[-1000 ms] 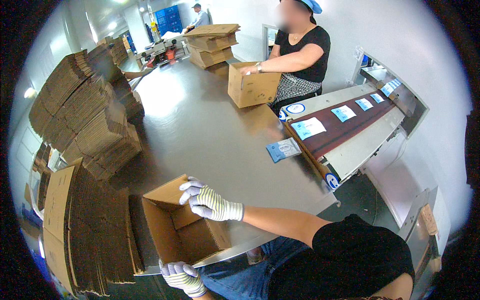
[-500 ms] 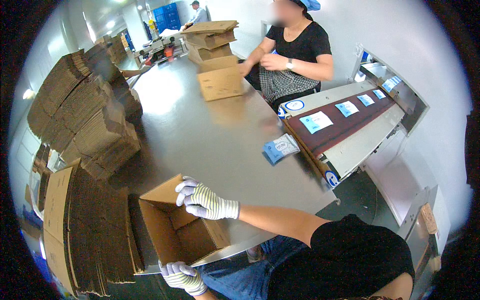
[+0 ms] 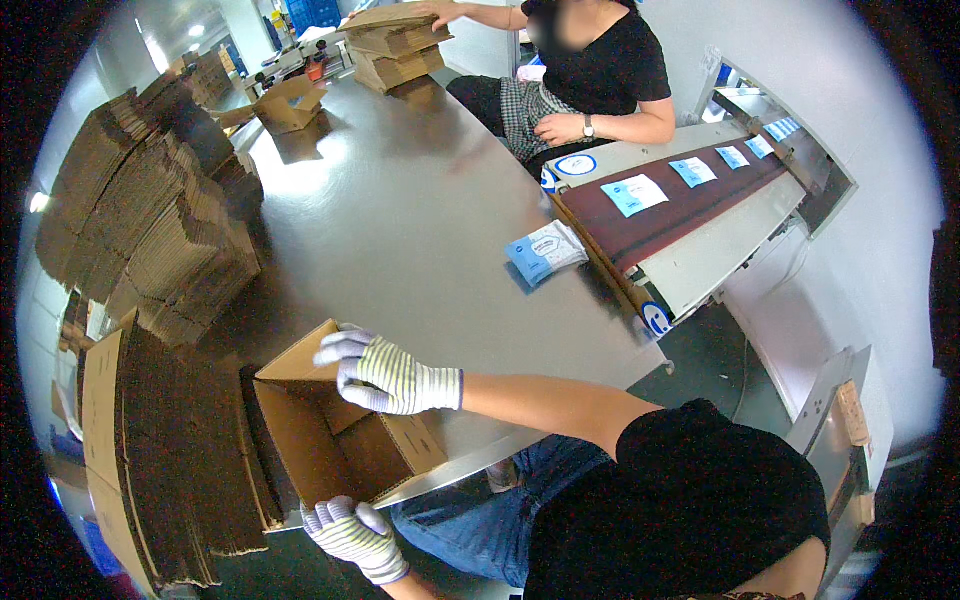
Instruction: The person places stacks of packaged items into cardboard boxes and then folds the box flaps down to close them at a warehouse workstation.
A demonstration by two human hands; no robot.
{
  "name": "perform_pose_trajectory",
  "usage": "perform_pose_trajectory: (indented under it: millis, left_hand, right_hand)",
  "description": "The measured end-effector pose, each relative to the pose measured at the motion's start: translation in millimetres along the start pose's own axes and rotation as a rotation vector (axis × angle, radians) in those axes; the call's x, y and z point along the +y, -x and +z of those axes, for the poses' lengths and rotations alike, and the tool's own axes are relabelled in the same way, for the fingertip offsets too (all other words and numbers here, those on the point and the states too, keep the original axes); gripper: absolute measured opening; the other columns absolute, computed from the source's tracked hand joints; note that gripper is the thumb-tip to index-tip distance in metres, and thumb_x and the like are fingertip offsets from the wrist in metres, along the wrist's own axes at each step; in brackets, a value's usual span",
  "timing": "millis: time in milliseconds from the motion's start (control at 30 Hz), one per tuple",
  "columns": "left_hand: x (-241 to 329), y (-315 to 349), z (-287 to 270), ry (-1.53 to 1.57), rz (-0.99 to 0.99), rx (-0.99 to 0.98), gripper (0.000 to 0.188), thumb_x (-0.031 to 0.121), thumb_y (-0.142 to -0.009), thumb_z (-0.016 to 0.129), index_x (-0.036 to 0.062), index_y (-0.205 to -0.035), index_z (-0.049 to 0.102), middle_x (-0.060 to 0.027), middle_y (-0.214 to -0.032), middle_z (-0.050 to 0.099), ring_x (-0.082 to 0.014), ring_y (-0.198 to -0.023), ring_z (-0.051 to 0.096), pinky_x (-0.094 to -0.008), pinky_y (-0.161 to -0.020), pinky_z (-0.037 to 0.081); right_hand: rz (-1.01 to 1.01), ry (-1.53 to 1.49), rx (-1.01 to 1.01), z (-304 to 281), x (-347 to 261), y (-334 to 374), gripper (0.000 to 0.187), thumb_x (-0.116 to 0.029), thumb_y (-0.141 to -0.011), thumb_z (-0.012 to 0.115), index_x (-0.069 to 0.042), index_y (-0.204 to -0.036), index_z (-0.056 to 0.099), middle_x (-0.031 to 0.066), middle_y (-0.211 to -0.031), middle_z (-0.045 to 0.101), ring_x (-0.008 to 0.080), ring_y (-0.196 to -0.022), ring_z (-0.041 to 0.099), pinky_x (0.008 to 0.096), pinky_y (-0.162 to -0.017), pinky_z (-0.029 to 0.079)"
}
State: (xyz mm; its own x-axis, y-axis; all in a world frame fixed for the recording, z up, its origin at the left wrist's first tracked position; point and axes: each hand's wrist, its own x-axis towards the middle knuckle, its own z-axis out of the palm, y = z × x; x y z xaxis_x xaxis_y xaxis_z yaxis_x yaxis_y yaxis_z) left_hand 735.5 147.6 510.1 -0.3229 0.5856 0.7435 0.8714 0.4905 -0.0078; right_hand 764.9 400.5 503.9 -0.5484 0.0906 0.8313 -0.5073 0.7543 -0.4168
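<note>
At the lower left of the frame, flattened cartons (image 3: 190, 465) stand packed on edge, with leaning cardboard piles (image 3: 140, 205) above them at the upper left. To their right, near the far end of the metal table (image 3: 400, 220), sits a small open box (image 3: 290, 108). My own open box (image 3: 292, 425) is on the table's near edge, left of centre in the lower half, its opening turned toward me. My gloved left hand (image 3: 355, 540) is at the box's lowest corner, fingers bent; I cannot tell whether they clasp the cardboard. My gloved right hand (image 3: 388, 375) lies over the upper rim, fingers loosely curved and blurred at the tips, and I cannot tell whether it pinches the wall. Further right, a blue-and-white packet (image 3: 547, 253) rests on the table beside the conveyor belt (image 3: 620, 245), which carries similar packets (image 3: 634, 196). A co-worker (image 3: 605, 70) sits at the top, one hand on stacked cartons (image 3: 395, 50).
</note>
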Motion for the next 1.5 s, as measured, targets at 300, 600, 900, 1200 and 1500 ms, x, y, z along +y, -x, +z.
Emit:
perform_pose_trajectory:
  millis: [300,600,900,1200,1500]
  left_hand:
    - [31,-24,-32,-0.081,-0.026,-0.326,0.046,0.052,-0.075,0.064,0.0085,-0.077,0.050,-0.0099,-0.073,0.048,-0.0315,-0.075,0.050,-0.0442,-0.072,0.038]
    - [34,-12,-12,-0.118,-0.045,-0.235,0.048,0.054,-0.076,0.065,0.0099,-0.072,0.046,-0.0091,-0.067,0.046,-0.0302,-0.066,0.048,-0.0424,-0.065,0.037]
    - [38,-15,-14,-0.130,-0.058,-0.240,0.043,0.047,-0.076,0.065,0.0082,-0.075,0.048,-0.0106,-0.069,0.048,-0.0316,-0.068,0.050,-0.0411,-0.065,0.037]
    - [40,-17,-11,-0.148,-0.093,-0.239,0.049,0.055,-0.076,0.063,0.0098,-0.070,0.047,-0.0093,-0.068,0.048,-0.0298,-0.067,0.049,-0.0420,-0.066,0.037]
    - [41,-12,-10,-0.176,-0.064,-0.169,0.048,0.056,-0.078,0.061,0.0111,-0.072,0.047,-0.0089,-0.069,0.047,-0.0294,-0.068,0.048,-0.0419,-0.067,0.037]
  right_hand:
    - [0.489,0.056,-0.117,-56,-6,81,0.031,-0.027,-0.085,0.064,-0.006,-0.106,0.054,0.0144,-0.120,0.053,0.0311,-0.111,0.053,0.0409,-0.094,0.043]
    - [0.802,0.755,-0.824,-222,70,70,0.035,-0.035,-0.083,0.060,-0.003,-0.096,0.065,0.0190,-0.089,0.066,0.0339,-0.081,0.064,0.0441,-0.072,0.051]
    - [0.925,0.785,-0.950,-337,138,41,0.041,-0.025,-0.077,0.071,0.000,-0.107,0.062,0.0180,-0.100,0.067,0.0318,-0.095,0.064,0.0384,-0.084,0.049]
    - [1.079,0.516,-1.363,-311,220,104,0.066,-0.039,-0.070,0.075,0.002,-0.118,0.056,0.0184,-0.109,0.064,0.0288,-0.093,0.063,0.0383,-0.080,0.049]
    - [0.887,0.760,-1.209,-183,-19,94,0.070,-0.037,-0.067,0.070,-0.002,-0.124,0.050,0.0231,-0.112,0.060,0.0375,-0.103,0.059,0.0489,-0.087,0.047]
